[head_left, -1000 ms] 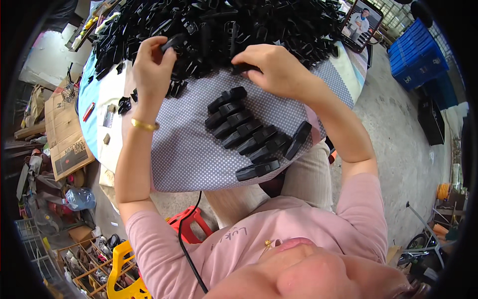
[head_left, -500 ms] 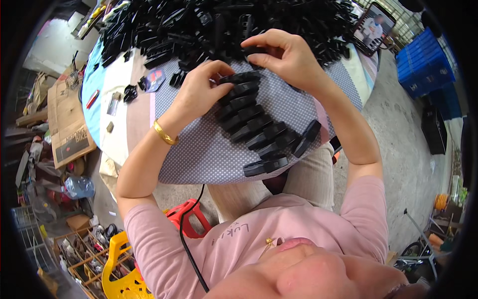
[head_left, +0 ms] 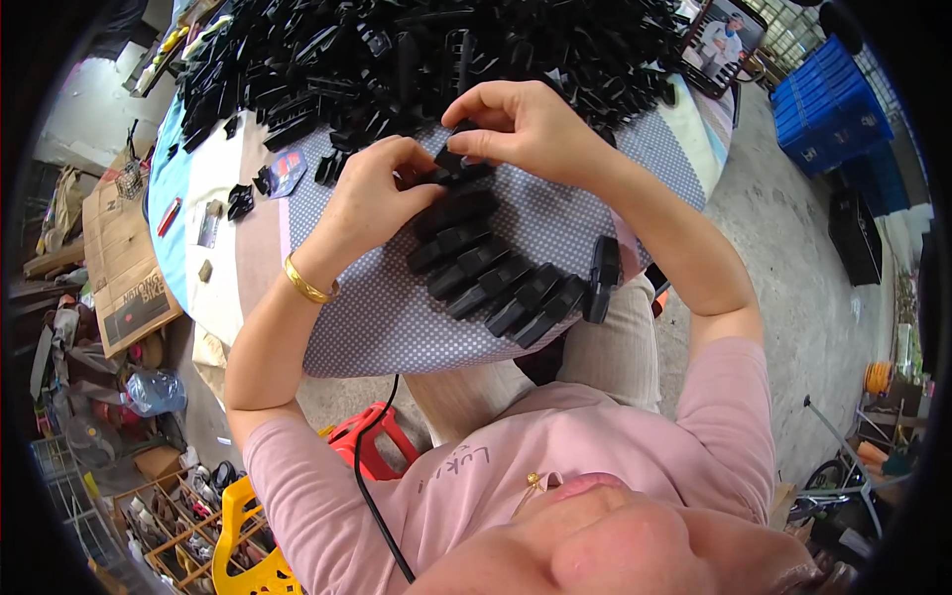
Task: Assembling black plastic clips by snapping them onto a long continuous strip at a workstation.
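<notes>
A curved row of linked-looking black plastic pieces (head_left: 476,273) lies over the near part of the table and bends round to the right. My left hand (head_left: 367,198) pinches its far end between thumb and fingers. Just beyond, my right hand (head_left: 540,134) grips a small black plastic piece (head_left: 460,131) with thumb and fingertips. That piece meets or nearly meets the row's far end; whether they are joined I cannot tell. Fingers partly hide both pieces.
A large heap of black plastic parts (head_left: 327,64) covers the table's far side. On the patterned tablecloth (head_left: 347,332) at left lie a red tool (head_left: 170,216) and small black bits (head_left: 241,201). A phone (head_left: 722,45) stands far right. Blue crates (head_left: 828,104) stand beyond the table.
My right hand has come down and left with its black piece, up against my left hand. The row has shifted left and bends more tightly.
</notes>
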Motion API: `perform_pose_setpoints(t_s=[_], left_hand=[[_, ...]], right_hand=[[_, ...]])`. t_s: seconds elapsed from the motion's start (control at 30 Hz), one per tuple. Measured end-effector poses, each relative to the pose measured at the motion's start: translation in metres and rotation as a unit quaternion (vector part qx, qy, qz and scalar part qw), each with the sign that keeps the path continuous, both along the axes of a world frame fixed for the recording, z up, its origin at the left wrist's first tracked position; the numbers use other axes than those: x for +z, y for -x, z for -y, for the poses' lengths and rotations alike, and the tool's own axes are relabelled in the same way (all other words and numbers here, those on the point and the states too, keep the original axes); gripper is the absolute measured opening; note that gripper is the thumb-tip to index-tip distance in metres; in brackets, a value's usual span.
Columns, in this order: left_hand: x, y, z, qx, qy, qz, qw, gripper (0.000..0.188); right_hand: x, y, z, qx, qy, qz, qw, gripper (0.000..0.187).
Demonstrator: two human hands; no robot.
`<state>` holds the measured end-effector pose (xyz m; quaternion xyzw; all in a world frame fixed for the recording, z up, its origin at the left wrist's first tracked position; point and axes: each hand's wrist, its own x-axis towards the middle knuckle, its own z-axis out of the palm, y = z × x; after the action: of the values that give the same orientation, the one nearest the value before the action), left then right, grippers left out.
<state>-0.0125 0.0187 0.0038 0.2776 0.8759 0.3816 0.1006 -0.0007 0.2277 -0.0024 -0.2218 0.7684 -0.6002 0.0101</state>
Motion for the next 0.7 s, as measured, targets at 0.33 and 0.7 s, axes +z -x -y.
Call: perform_pose_setpoints(t_s=[0.33, 0.7], left_hand=[[0.000, 0.000, 0.001, 0.007, 0.028, -0.063, 0.998, 0.025], [-0.002, 0.000, 0.003, 0.008, 0.021, -0.064, 0.998, 0.026]], right_hand=[[0.003, 0.002, -0.002, 0.028, -0.041, 0.074, 0.996, 0.020], [-0.002, -0.002, -0.008, -0.004, -0.288, -0.229, 0.930, 0.023]])
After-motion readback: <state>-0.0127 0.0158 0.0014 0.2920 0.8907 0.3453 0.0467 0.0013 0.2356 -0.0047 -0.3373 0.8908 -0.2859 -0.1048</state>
